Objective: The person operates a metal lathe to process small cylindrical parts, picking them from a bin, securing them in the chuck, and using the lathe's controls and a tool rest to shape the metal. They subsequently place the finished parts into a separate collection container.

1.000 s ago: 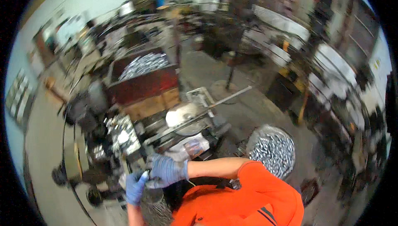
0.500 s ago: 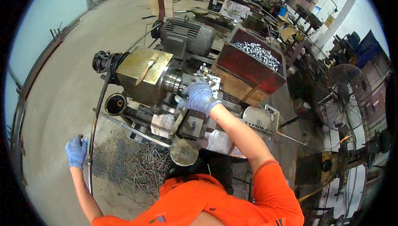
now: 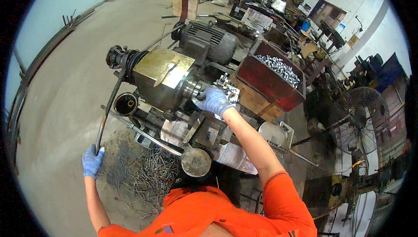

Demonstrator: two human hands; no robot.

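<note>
My left hand [image 3: 92,163], in a blue knit glove, is closed round the lower end of a long metal lever [image 3: 103,126]. That lever slopes up to the rear of the spindle on a small lathe headstock [image 3: 162,73] with a brassy top cover. My right hand [image 3: 213,101], gloved alike, is at the front of the chuck [image 3: 190,88]. Its fingers are drawn together there, and whatever lies between them is hidden. Just beyond it sits a light plate [image 3: 231,94] with small metal parts on it.
A dark red bin [image 3: 272,82] full of shiny metal pieces rests on a wooden crate [image 3: 254,97]. An electric motor [image 3: 209,41] stands behind the headstock. Metal scraps [image 3: 154,174] litter the floor below, near a round metal disc [image 3: 196,162]. A fan [image 3: 359,108] stands at right.
My left hand has gone from beside the lever to a grip on its end. My right hand stays by the chuck, its fingers closer together. The whole view has shifted slightly.
</note>
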